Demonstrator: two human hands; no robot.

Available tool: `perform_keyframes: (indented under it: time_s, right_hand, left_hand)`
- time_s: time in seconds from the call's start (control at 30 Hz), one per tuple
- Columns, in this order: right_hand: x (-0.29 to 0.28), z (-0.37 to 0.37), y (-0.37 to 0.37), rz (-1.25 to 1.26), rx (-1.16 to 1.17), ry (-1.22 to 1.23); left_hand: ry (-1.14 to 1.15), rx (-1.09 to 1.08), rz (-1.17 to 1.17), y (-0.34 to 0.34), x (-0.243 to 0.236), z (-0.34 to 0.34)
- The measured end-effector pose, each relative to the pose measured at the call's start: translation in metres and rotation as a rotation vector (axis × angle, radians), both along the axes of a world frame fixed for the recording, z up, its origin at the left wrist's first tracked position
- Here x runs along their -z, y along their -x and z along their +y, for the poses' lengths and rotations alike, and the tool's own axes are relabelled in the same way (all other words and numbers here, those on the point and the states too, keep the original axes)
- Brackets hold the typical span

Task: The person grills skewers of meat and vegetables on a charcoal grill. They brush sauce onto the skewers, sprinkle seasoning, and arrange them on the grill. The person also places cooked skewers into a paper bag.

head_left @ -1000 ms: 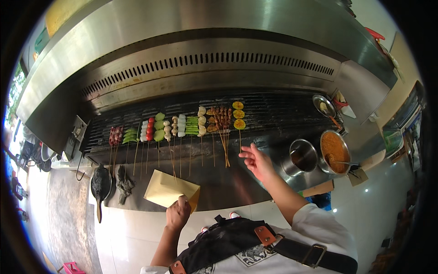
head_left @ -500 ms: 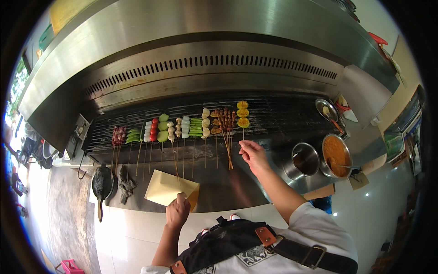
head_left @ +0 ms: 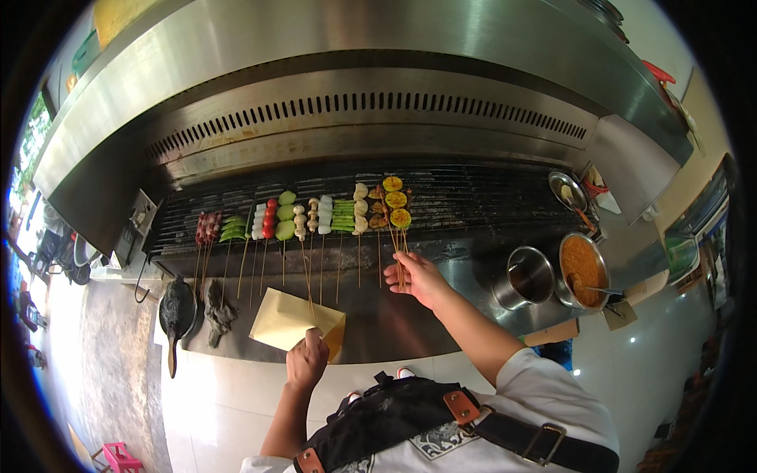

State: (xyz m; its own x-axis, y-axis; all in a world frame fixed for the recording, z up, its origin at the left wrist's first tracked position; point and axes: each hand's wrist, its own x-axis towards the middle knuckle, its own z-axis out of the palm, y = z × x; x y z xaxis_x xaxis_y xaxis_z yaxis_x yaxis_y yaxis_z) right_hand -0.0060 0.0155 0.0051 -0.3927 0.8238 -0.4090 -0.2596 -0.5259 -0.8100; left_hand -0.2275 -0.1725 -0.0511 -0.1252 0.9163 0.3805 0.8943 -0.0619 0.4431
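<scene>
My left hand (head_left: 306, 361) is closed on the near edge of a yellow paper bag (head_left: 285, 321) over the counter's front. Two skewer sticks run up from the bag toward the mushrooms. My right hand (head_left: 416, 277) is closed around thin sticks below the grill edge, among them that of a skewer of seasoned yellow slices (head_left: 396, 201). These slices lie over the meat skewers (head_left: 384, 195), hiding most of them. Left of them, on the grill (head_left: 481, 197), lie skewers of brown pieces (head_left: 377, 214), white balls (head_left: 360, 209) and green stalks (head_left: 343, 216).
Further left are skewers of tomatoes (head_left: 270, 218), green slices (head_left: 285, 216), mushrooms (head_left: 300, 222) and red meat (head_left: 208, 226). A steel pot (head_left: 530, 276) and a bowl of orange sauce (head_left: 583, 264) stand right. A black pan (head_left: 178, 311) and a grey rag (head_left: 218, 315) lie left.
My right hand has moved left with the yellow-slice skewer, bringing it over the meat skewers and their sticks. My left hand and the paper bag have hardly moved.
</scene>
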Motion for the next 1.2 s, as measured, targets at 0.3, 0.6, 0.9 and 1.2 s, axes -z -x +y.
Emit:
perform_keyframes:
  time_s: [0.3, 0.6, 0.9, 1.2]
  right_hand:
    - [-0.004, 0.002, 0.015, 0.036, 0.095, -0.163]
    - [-0.009, -0.005, 0.031, -0.04, 0.129, 0.178]
    - [-0.006, 0.003, -0.002, 0.165, 0.0, 0.04]
    - [-0.008, -0.07, -0.133, -0.017, -0.337, 0.006]
  left_hand:
    - [-0.021, 0.029, -0.018, 0.003, 0.0, 0.0]
    - [-0.002, 0.02, 0.001, 0.007, 0.002, 0.0]
    - [0.058, -0.07, 0.019, 0.001, 0.006, 0.005]
    - [0.086, -0.141, -0.016, 0.003, 0.008, 0.02]
